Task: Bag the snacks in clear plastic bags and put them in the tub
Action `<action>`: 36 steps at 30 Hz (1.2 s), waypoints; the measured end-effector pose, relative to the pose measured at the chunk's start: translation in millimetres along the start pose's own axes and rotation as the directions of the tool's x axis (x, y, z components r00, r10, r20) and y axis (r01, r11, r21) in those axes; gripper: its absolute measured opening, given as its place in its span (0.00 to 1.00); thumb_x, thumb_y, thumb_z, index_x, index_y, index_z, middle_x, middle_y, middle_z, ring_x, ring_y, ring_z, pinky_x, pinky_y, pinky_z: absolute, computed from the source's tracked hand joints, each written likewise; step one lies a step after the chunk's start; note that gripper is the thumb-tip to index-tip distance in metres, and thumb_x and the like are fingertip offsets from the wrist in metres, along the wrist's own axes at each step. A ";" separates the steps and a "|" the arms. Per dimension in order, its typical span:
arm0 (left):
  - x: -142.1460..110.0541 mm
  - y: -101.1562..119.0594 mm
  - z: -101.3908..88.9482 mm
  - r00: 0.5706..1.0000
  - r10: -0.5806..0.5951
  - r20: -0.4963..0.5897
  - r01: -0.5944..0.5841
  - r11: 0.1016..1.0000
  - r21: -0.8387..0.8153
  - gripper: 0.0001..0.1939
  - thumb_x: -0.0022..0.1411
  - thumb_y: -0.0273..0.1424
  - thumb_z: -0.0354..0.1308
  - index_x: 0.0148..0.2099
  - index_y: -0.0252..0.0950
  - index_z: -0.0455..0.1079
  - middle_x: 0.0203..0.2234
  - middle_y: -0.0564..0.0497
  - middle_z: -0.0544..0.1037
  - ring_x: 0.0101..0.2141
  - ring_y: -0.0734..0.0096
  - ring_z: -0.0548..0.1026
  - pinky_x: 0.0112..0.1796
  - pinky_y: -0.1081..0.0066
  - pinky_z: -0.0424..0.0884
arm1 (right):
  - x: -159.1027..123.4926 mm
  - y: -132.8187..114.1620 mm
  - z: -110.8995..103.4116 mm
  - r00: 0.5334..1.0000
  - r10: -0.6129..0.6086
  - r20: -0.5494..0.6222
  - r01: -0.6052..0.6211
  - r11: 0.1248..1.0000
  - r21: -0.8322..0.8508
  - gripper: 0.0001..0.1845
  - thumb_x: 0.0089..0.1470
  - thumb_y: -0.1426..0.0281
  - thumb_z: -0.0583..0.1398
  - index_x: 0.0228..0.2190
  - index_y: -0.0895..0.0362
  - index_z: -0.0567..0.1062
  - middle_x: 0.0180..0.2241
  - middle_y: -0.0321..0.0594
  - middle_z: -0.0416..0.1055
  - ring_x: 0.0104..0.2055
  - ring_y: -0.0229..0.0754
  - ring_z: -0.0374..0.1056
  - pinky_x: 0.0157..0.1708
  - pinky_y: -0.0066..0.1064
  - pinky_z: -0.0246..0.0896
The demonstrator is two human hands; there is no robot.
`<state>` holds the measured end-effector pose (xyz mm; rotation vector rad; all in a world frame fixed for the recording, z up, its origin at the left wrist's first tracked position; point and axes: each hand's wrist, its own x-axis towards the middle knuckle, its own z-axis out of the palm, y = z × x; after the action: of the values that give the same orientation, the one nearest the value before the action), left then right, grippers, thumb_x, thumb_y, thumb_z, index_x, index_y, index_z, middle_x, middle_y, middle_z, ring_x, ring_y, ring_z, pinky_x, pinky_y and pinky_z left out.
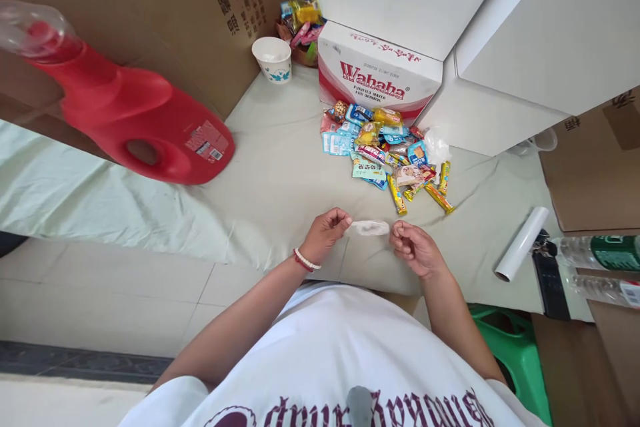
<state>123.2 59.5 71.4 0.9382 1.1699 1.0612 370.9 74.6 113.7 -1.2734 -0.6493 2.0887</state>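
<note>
My left hand (326, 232) and my right hand (414, 247) each pinch one end of a small clear plastic bag (370, 227), stretched between them just above the pale green cloth (260, 193). A beaded bracelet is on my left wrist. A pile of colourful wrapped snacks (387, 150) lies on the cloth just beyond my hands.
A red detergent jug (130, 117) lies at the left. A Wahaha water carton (377, 73), white boxes and a paper cup (273, 59) stand behind. A white roll (521, 243), water bottles (600, 252) and a green stool (520, 353) are at the right.
</note>
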 end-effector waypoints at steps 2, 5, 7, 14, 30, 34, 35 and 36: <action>0.8 2.1 -2.2 0.999 0.009 -0.041 -0.009 1.000 0.022 0.25 0.56 0.54 0.64 0.31 0.36 0.69 0.22 0.57 0.66 0.25 0.76 0.63 0.29 0.72 0.61 | 0.1 1.3 -1.4 0.999 -0.029 -0.019 0.029 0.999 0.022 0.17 0.43 0.64 0.71 0.25 0.57 0.69 0.20 0.29 0.60 0.18 0.26 0.40 0.15 0.20 0.31; 2.4 5.0 2.8 0.994 0.001 -0.108 0.001 1.000 0.011 0.25 0.56 0.55 0.65 0.31 0.37 0.68 0.21 0.57 0.68 0.24 0.76 0.65 0.29 0.72 0.63 | 2.6 10.9 4.9 0.991 -0.106 -0.083 0.104 0.994 -0.029 0.20 0.45 0.57 0.72 0.27 0.56 0.71 0.23 0.32 0.65 0.19 0.28 0.49 0.14 0.19 0.38; 1.4 5.6 12.7 0.995 -0.008 -0.097 0.007 1.000 -0.002 0.25 0.55 0.54 0.65 0.31 0.37 0.68 0.20 0.57 0.68 0.23 0.76 0.64 0.28 0.73 0.62 | 7.3 21.8 16.1 0.986 -0.137 -0.096 0.130 0.988 -0.081 0.22 0.45 0.53 0.72 0.32 0.54 0.74 0.29 0.37 0.72 0.25 0.34 0.61 0.17 0.21 0.51; -1.1 -0.9 34.5 0.991 -0.106 -0.081 0.096 0.988 -0.123 0.27 0.48 0.54 0.70 0.32 0.37 0.67 0.17 0.61 0.63 0.18 0.81 0.57 0.21 0.75 0.52 | 29.5 36.0 34.5 0.960 -0.244 -0.137 0.237 0.969 -0.070 0.22 0.37 0.58 0.76 0.31 0.54 0.76 0.25 0.32 0.70 0.26 0.34 0.63 0.27 0.26 0.62; 2.2 7.7 38.0 0.976 -0.163 -0.147 0.111 0.944 -0.310 0.30 0.46 0.55 0.72 0.35 0.38 0.63 0.18 0.63 0.63 0.19 0.81 0.59 0.20 0.78 0.53 | 15.8 39.0 38.6 0.788 -0.595 0.161 0.500 0.464 -0.731 0.24 0.52 0.62 0.67 0.51 0.51 0.72 0.46 0.41 0.73 0.32 0.39 0.64 0.34 0.32 0.63; 3.1 9.8 28.0 0.968 -0.160 -0.195 0.095 0.947 -0.308 0.30 0.46 0.55 0.71 0.35 0.39 0.62 0.16 0.64 0.58 0.17 0.81 0.55 0.18 0.78 0.51 | 26.2 46.3 25.2 0.854 -0.490 0.174 0.445 0.516 -0.732 0.08 0.59 0.63 0.60 0.35 0.53 0.76 0.30 0.37 0.73 0.30 0.40 0.65 0.33 0.31 0.60; 3.6 10.0 24.9 0.963 -0.165 -0.215 0.093 0.946 -0.310 0.30 0.46 0.55 0.71 0.35 0.39 0.62 0.16 0.65 0.58 0.17 0.82 0.54 0.18 0.78 0.51 | 27.0 45.3 19.0 0.862 -0.494 0.116 0.420 0.565 -0.710 0.09 0.59 0.62 0.60 0.34 0.54 0.76 0.29 0.37 0.72 0.29 0.39 0.65 0.31 0.31 0.59; 3.8 9.9 22.4 0.957 -0.172 -0.233 0.094 0.946 -0.312 0.30 0.46 0.55 0.71 0.35 0.39 0.62 0.16 0.65 0.58 0.16 0.81 0.54 0.18 0.78 0.50 | 26.7 43.4 13.9 0.863 -0.502 0.052 0.396 0.610 -0.686 0.10 0.58 0.60 0.60 0.33 0.54 0.75 0.27 0.36 0.71 0.28 0.39 0.63 0.29 0.30 0.57</action>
<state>144.1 65.0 83.5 0.4869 1.2234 1.2333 338.4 61.9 74.1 -1.4106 -1.5937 1.3327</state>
